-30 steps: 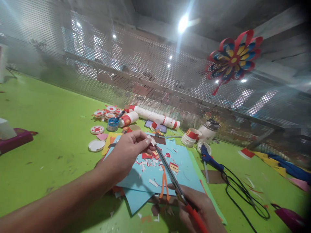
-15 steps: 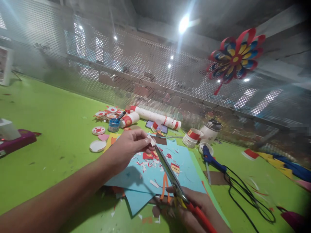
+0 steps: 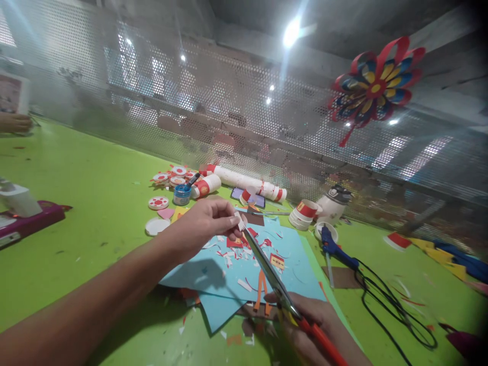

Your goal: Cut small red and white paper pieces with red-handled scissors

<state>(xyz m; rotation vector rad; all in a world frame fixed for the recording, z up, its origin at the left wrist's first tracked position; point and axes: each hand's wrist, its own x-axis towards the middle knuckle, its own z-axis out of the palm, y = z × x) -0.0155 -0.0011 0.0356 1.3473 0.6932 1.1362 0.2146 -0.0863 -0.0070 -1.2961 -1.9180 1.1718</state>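
Observation:
Between thumb and fingers, my left hand [image 3: 217,221] pinches a small white piece of paper [image 3: 240,221] with a notched edge. My right hand [image 3: 312,325] grips scissors [image 3: 272,274] with red handles. Their long metal blades point up and left, the tips at the lower edge of the white piece. Whether the blades are slightly parted I cannot tell. Below both hands lie light blue paper sheets [image 3: 297,274], scattered with red and white paper scraps [image 3: 231,256]. An orange paper strip [image 3: 261,292] and a small yellow-and-red card piece [image 3: 277,261] lie there too.
A blue glue gun [image 3: 337,249] with a black cord [image 3: 381,305] lies on the right. Behind are white paper cups [image 3: 303,216], a long white tube [image 3: 247,183], a phone [image 3: 261,200] and a blue paint jar [image 3: 182,194]. A purple power strip [image 3: 41,221] sits left; another person's hand [image 3: 15,123] shows far left.
The view has shifted slightly. Another person's hand has appeared at the far left by the framed picture. My hands, the scissors and the white paper keep nearly the same places.

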